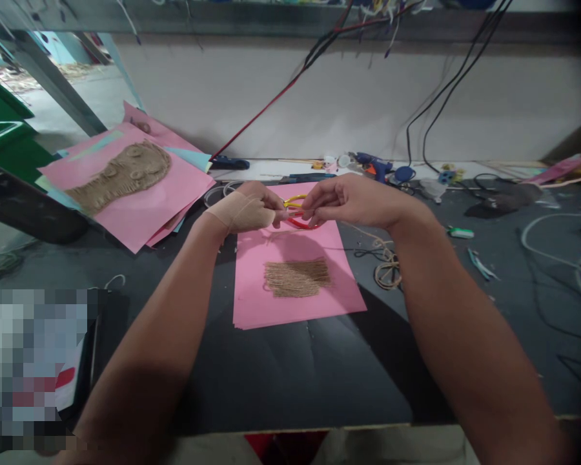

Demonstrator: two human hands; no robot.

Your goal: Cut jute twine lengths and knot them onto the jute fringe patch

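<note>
Above a pink sheet, my left hand and my right hand meet with fingertips pinched close together. What they pinch is too small to make out. Thin pale strands cross the back of my left hand. Scissors with yellow and red handles show just behind the fingertips, partly hidden by them. Nearer to me on the sheet lies a flat patch of brown twine rows, in the shadow of my hands. A loose coil of twine rests right of the sheet.
At the left, stacked pink sheets carry a larger twine piece. A blue glue gun lies at the back among small parts. Cables spread over the right side. A device with a blurred screen sits at the near left.
</note>
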